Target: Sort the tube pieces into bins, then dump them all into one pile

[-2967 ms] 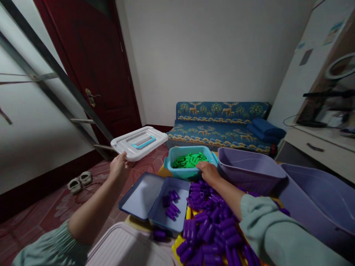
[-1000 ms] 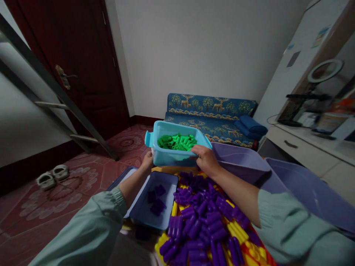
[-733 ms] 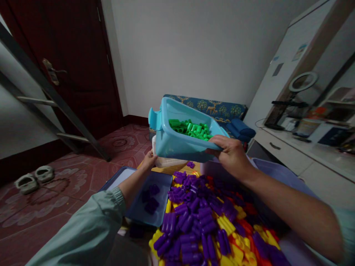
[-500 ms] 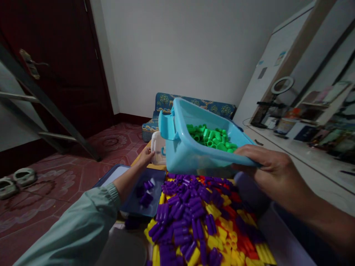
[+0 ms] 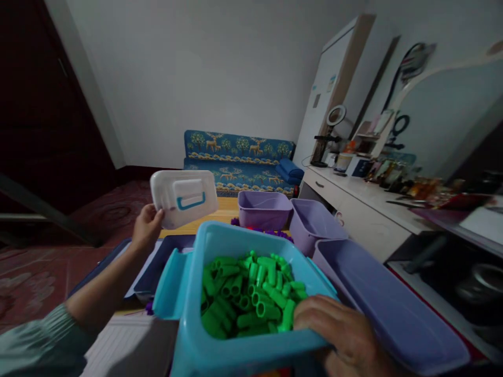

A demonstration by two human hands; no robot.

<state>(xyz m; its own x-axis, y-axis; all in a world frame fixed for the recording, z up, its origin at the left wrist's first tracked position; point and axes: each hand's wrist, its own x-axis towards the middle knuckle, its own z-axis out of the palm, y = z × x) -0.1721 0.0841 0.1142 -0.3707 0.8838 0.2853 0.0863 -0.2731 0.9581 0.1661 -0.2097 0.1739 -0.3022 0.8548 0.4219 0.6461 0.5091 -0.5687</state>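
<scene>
My right hand (image 5: 341, 335) grips the near right rim of a light blue plastic bin (image 5: 188, 335). Green tube-shaped plastic pieces (image 5: 255, 293) fill its bottom, and a side latch hangs out on the left. In my left hand (image 5: 148, 228) is a translucent white lid (image 5: 188, 199) with a blue handle, held upright by its lower left corner, apart from the bin. Purple pieces (image 5: 271, 234) show in a strip behind the bin, which hides most of the heap under it.
Purple bins (image 5: 265, 201) stand beyond and to the right, one of them long (image 5: 393, 309). A dark blue tray (image 5: 167, 248) lies at left. Behind are a wooden tabletop (image 5: 226, 207) and a patterned sofa (image 5: 236, 175); a cluttered white dresser (image 5: 361, 201) is at right.
The light blue bin has come lower and nearer, now over the heap of coloured pieces. The lid has moved left, out from behind the bin. The view has swung right.
</scene>
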